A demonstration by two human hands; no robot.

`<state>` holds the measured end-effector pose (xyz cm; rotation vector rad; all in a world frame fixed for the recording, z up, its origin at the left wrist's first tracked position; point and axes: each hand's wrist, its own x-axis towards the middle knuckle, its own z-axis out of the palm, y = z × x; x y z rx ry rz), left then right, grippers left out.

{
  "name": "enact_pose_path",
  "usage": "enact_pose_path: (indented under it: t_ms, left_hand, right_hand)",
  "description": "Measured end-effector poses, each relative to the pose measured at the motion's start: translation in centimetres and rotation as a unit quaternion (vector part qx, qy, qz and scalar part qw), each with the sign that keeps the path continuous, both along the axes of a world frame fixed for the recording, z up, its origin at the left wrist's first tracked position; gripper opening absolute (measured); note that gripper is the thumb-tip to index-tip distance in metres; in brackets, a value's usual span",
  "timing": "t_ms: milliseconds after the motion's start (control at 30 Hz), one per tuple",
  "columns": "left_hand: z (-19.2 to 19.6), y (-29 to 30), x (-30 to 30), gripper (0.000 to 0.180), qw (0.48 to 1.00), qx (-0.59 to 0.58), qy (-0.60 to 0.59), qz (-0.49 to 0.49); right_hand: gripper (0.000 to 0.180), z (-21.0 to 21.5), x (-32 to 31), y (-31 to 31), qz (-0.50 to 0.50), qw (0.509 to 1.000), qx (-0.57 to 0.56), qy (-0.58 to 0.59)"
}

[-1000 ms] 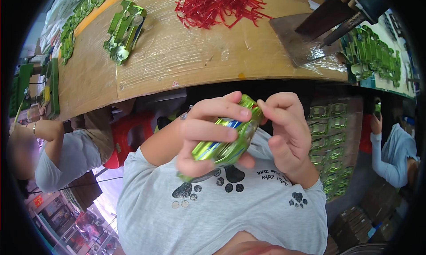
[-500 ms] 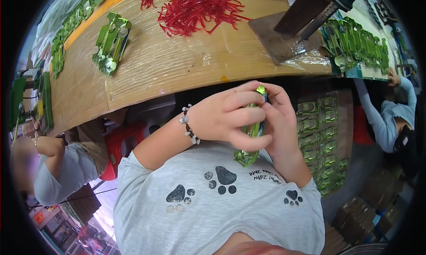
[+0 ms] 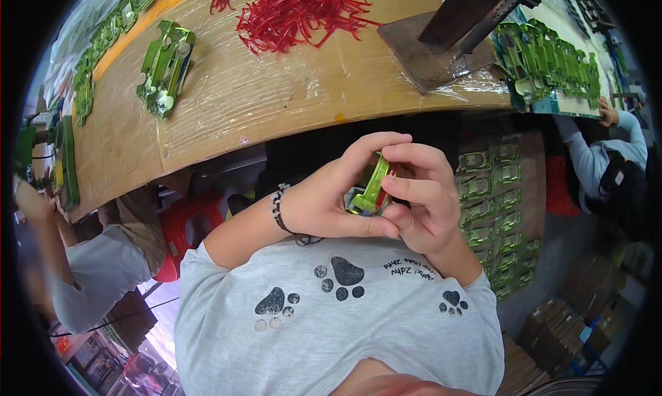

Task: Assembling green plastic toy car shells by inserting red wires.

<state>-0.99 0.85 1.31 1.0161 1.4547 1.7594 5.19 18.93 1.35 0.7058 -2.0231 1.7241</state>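
Note:
Both hands are in front of my chest, below the table edge, closed around one shiny green toy car shell (image 3: 373, 187). My left hand (image 3: 321, 194), with a bracelet at its wrist, wraps the shell from the left, its thumb along the lower end. My right hand (image 3: 431, 199) grips from the right, its fingers bent against the shell's side and top. A bit of red shows along the shell between the hands; I cannot tell what part it is. My fingers hide much of the shell.
On the table (image 3: 227, 85) are a lone green shell (image 3: 164, 68), a heap of thin red plastic pieces (image 3: 303, 16) and a metal stand (image 3: 434, 51). Rows of green shells (image 3: 552, 65) line the right. A board of shells (image 3: 500, 210) stands below. People sit on both sides.
My left hand has turned so its thumb now shows below, and the shell has turned with it. Red has come into view on the shell. The person at left has raised an arm.

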Motion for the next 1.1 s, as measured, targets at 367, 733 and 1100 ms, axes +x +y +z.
enact_pose_path:
  t_ms: [367, 733, 1100]
  left_hand:
    - [-0.5, -0.4, 0.1, 0.091, 0.961, -0.057, 0.230, 0.139]
    - [-0.2, 0.2, 0.0, 0.058, 0.898, -0.061, 0.413, 0.137]
    - [0.0, -0.2, -0.5, 0.058, 0.846, -0.132, 0.487, 0.175]
  right_hand:
    - [0.036, -1.4, 0.6, -0.2, -0.021, 0.993, -0.092, -0.072]
    - [0.022, -1.2, -0.2, 0.3, -0.092, 0.985, -0.143, 0.005]
    - [0.018, 1.2, 0.0, 0.8, -0.120, 0.986, 0.109, -0.031]
